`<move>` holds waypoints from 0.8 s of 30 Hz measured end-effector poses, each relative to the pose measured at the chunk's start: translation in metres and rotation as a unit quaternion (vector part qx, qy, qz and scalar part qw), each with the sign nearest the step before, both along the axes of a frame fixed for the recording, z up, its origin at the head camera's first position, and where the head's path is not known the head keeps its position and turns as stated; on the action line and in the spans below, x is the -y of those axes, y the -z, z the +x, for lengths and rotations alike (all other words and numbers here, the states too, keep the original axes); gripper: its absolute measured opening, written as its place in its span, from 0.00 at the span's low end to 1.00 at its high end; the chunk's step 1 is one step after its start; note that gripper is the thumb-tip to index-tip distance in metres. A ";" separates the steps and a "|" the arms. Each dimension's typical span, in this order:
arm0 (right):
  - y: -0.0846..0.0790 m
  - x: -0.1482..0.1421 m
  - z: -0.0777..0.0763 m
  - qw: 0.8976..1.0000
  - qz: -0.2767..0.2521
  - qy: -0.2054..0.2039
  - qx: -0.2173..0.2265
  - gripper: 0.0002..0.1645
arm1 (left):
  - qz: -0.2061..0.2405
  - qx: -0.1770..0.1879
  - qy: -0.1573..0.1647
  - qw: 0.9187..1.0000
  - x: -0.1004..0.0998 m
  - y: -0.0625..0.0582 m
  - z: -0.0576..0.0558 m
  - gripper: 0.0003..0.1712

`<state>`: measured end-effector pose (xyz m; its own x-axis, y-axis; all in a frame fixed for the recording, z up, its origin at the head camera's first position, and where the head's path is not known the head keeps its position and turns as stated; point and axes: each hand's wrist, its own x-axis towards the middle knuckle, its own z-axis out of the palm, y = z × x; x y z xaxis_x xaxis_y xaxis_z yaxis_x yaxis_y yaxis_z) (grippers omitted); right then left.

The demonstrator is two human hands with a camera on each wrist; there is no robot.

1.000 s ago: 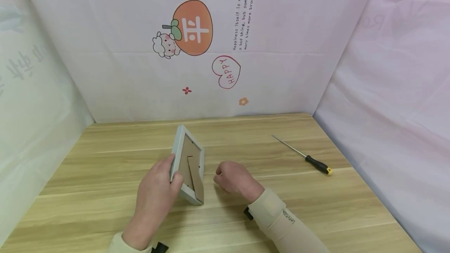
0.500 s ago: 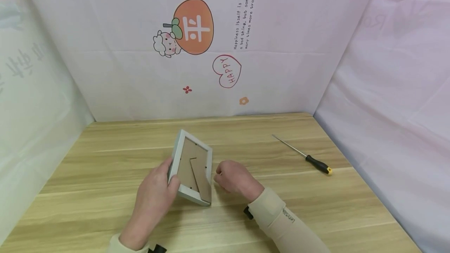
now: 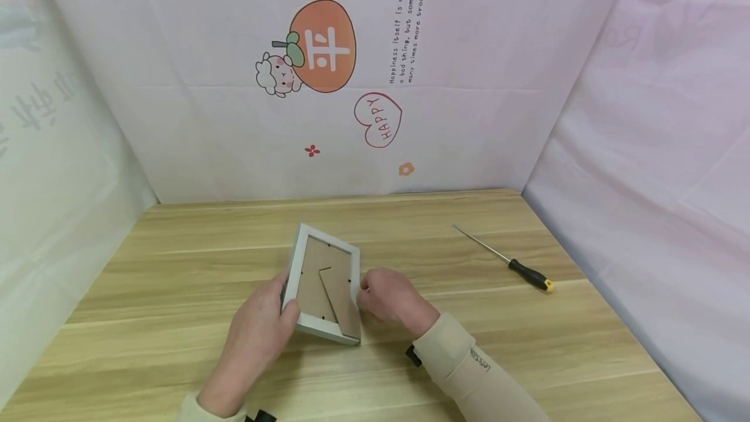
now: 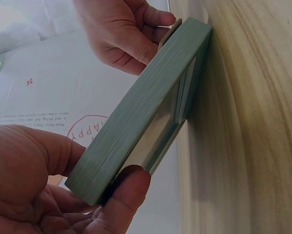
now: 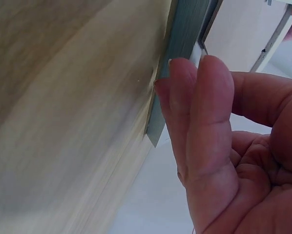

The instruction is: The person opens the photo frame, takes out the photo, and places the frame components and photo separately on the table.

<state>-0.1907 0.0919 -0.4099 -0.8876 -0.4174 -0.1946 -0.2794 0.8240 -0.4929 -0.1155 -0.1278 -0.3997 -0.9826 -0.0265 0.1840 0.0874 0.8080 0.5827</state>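
Note:
A picture frame with a pale grey rim and brown backing is tilted up, its back toward the head camera. My left hand grips its left side, thumb on the back rim and fingers behind. The easel leg lies slanted across the backing. By the right side of the frame, my right hand stands with relaxed fingers and nothing in them. In the right wrist view its fingertips are right at the frame's edge. The left wrist view shows the grey-green outer side of the frame.
A screwdriver with a black and yellow handle lies to the right on the wood-grain table. Behind stands a white printed cloth backdrop, with white cloth at both sides.
My left hand has turned the frame so its back faces the head camera more, its right edge swinging right to my right hand. The right hand has stayed nearly still.

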 end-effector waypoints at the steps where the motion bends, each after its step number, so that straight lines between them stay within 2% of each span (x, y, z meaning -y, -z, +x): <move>1: 0.000 0.000 0.000 1.000 -0.001 0.001 0.001 0.18 | 0.000 0.003 0.001 1.000 0.000 0.001 0.000 0.30; 8: 0.001 -0.001 0.001 1.000 -0.005 0.012 0.010 0.17 | 0.007 0.023 0.009 1.000 -0.001 0.006 -0.001 0.29; 14: 0.003 -0.002 0.000 1.000 0.002 0.020 0.006 0.16 | -0.004 0.032 0.015 0.999 -0.003 0.010 -0.001 0.18; 24: 0.002 -0.009 -0.002 1.000 0.006 0.027 -0.001 0.16 | -0.035 0.053 0.017 0.998 -0.006 0.017 -0.003 0.09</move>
